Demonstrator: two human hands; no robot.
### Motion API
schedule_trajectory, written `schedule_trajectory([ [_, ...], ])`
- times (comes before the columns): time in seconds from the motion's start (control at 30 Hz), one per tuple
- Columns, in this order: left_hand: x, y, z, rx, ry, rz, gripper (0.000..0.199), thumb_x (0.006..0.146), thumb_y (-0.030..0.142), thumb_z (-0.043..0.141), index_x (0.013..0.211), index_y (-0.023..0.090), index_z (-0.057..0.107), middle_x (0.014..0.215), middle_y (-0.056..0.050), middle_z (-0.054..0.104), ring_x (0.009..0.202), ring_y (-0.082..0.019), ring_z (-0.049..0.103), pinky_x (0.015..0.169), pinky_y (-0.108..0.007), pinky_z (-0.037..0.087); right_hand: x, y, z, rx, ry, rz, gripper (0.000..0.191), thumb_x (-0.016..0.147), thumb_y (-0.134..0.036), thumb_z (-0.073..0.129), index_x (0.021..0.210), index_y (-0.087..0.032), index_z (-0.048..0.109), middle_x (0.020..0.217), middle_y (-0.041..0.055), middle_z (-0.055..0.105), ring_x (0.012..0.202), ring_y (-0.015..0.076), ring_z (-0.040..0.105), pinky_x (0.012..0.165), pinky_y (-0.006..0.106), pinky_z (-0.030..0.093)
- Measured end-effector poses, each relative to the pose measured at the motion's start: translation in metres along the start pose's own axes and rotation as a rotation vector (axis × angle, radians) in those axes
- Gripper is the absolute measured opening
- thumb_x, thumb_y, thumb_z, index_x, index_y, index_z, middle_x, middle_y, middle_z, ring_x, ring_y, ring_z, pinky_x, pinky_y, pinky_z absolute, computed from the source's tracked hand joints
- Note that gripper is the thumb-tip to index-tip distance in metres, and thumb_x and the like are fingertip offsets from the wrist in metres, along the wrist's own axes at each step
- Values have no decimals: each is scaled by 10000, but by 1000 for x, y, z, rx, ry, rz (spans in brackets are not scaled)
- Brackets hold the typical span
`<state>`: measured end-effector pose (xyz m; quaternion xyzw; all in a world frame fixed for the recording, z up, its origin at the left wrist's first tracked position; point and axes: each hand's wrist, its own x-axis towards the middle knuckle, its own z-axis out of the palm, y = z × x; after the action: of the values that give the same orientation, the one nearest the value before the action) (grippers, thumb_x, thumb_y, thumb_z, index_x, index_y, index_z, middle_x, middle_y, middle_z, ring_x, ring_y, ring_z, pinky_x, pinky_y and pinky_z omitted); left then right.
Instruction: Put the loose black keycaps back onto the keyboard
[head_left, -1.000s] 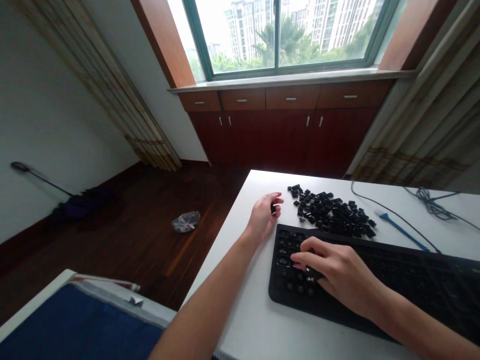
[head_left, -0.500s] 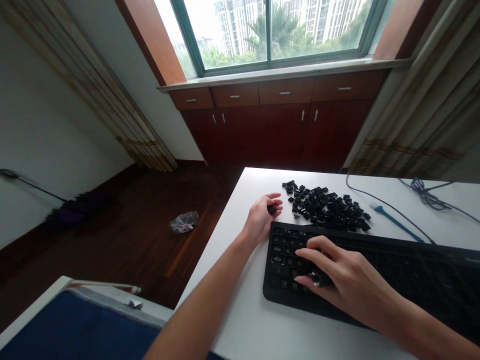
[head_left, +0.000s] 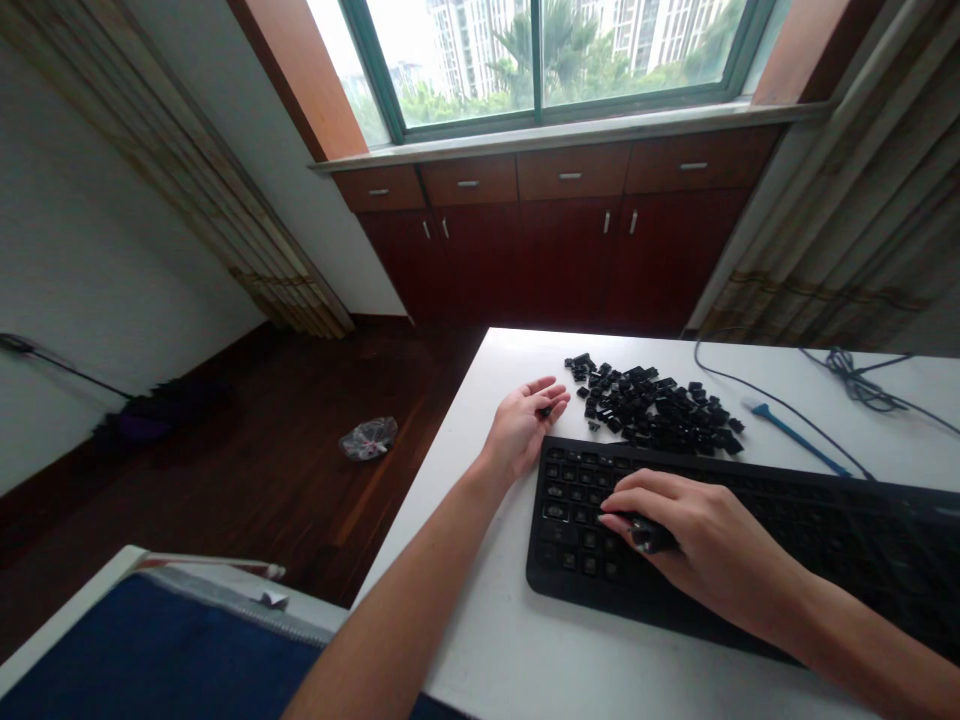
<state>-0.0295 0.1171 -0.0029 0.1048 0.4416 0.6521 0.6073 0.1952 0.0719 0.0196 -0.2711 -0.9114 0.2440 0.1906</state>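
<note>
Keyboard status: black full-size keyboard point(head_left: 577, 590) lies flat on the white surface point(head_left: 517, 650), long axis running roughly left-right, angled slightly down toward the right in view, with its left end nearest the surface's near-left edge. Right end runs out of frame.

Right hand point(head_left: 709, 535) is over the keyboard's left half, fingers closed in a pinch on a small dark piece point(head_left: 649, 535). Too shadowed to confirm what it is. Keycaps remain on the keys left of the pinch.

Left hand point(head_left: 521, 432) rests on the surface just left of the keyboard, palm turned up, fingers half curled around a small black keycap point(head_left: 544, 411).

Loose heap of black keycaps point(head_left: 645, 408) sits just beyond the keyboard's far edge, near the left hand's fingertips, spread along the keyboard's long axis.

To the right: blue plastic tool point(head_left: 795, 437), lying diagonally, tip toward the far left, beside a dark cable point(head_left: 851, 375).

On the wood floor point(head_left: 285, 510), left of the surface: clear plastic bag point(head_left: 367, 438).
</note>
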Motion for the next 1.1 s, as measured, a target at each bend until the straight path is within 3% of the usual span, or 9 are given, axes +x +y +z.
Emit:
schedule_trajectory([
  [0.17,0,-1,-1,26,-18,15,266,801,-47,582,1016,89,660,976,-154,704,810,-151,704,730,-207,592,2,1,2,-108,-42,-53,329,918,-100,532,1178,-254,660,1180,62,657,942,195,681,794,323,568],
  [0.3,-1,-3,0,48,-20,42,199,813,3,617,992,78,661,969,-160,703,823,-163,703,748,-222,584,1,2,0,-195,-81,-31,330,904,-111,535,1171,-251,671,1202,70,635,916,209,685,775,354,589],
  [0.47,0,-3,0,75,-17,40,270,773,-37,597,1005,88,656,990,-156,702,855,-169,700,797,-246,579,-1,4,-1,-158,-76,-2,564,784,6,496,1277,-243,613,1239,75,644,980,216,687,868,367,583],
  [0.6,0,-3,-1,95,-23,49,242,783,-13,608,998,88,656,1007,-163,698,853,-170,695,792,-250,574,2,3,-1,-94,-37,-13,607,719,30,484,1258,-224,597,1187,65,685,1028,217,675,905,363,564],
  [0.8,-2,-4,0,127,-22,67,224,809,19,620,1020,84,654,1018,-164,701,816,-160,688,743,-234,562,10,0,-3,-139,-35,-23,474,707,44,468,1080,-204,625,995,50,715,896,215,668,798,352,563],
  [0.93,-3,-4,1,142,-13,71,193,822,54,653,1010,96,662,991,-147,705,789,-145,677,715,-223,556,11,4,-5,-182,-14,7,381,821,-4,479,1110,-212,616,1171,65,676,1001,229,666,858,378,565],
  [1.0,-3,-3,1,146,-8,71,187,823,60,661,1006,99,663,983,-143,705,787,-143,676,709,-221,555,11,8,-10,-195,22,84,384,867,-49,484,1193,-222,590,1223,67,656,976,229,684,838,382,577],
  [1.1,-3,-3,1,152,-7,69,199,820,64,670,1017,93,663,994,-149,701,787,-143,674,704,-218,555,11,16,-22,-198,48,156,309,913,-116,495,1170,-243,611,1233,49,649,893,209,703,802,368,587],
])
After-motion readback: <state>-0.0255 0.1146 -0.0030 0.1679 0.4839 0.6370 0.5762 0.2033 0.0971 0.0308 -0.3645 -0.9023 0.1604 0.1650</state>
